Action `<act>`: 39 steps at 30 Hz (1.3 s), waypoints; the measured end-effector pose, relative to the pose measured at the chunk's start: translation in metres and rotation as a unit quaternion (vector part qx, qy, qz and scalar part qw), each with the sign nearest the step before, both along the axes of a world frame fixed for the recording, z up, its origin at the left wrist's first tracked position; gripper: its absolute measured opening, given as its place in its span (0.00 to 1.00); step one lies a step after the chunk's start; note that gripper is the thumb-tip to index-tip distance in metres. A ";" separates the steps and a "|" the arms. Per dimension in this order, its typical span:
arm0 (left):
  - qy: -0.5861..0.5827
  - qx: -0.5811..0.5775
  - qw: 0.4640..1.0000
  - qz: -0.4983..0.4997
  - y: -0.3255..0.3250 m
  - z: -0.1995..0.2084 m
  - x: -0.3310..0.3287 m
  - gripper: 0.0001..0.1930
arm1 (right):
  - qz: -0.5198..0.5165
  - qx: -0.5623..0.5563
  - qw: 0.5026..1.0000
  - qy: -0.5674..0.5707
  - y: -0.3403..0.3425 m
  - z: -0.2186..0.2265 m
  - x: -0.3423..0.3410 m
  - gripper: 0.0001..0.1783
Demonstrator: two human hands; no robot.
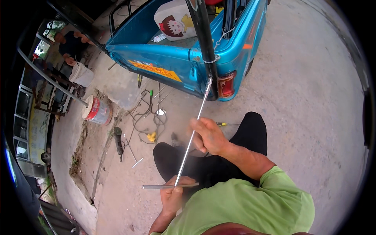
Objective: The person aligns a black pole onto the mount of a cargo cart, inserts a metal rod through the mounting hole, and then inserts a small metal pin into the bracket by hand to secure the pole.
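A long silver T-handle socket wrench (184, 162) slants away from my lap, its far end meeting the lower part of a black post (204, 39) at the rear corner of a blue vehicle bed (156, 53). My left hand (172, 197) is closed round the wrench's crossbar, near my body. Farther up, my right hand (211, 137) has its fingers curled about the shaft. Just right of the wrench's far end is a red tail light (226, 86). The fastener under the socket is hidden.
On the ground left lie an angle grinder (118, 139), a second T-handle wrench (133, 154), tangled cable (137, 121) and a yellow plug (152, 136). A screwdriver (222, 124) lies beyond my right knee. Two buckets (97, 110) stand farther left, near another person (72, 47).
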State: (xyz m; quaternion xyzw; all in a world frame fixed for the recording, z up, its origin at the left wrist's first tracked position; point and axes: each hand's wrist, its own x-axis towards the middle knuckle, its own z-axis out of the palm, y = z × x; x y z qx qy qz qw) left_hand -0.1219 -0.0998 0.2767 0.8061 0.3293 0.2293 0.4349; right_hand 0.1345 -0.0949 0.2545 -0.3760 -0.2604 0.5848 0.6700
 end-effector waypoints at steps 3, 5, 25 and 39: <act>-0.206 -0.420 0.884 -0.020 -0.013 -0.007 -0.005 0.40 | -0.009 -0.005 1.000 0.022 0.004 -0.001 -0.001 0.26; -0.204 -0.433 0.878 -0.033 -0.013 -0.006 -0.006 0.39 | -0.022 -0.006 0.999 0.035 0.004 0.001 -0.003 0.25; -0.029 0.556 0.829 -0.042 0.037 0.056 -0.030 0.33 | -0.014 0.000 0.997 0.077 0.000 0.011 0.002 0.24; 0.060 0.329 0.922 -0.195 0.060 0.078 0.012 0.19 | -0.025 -0.048 0.998 -0.016 0.007 -0.006 0.000 0.24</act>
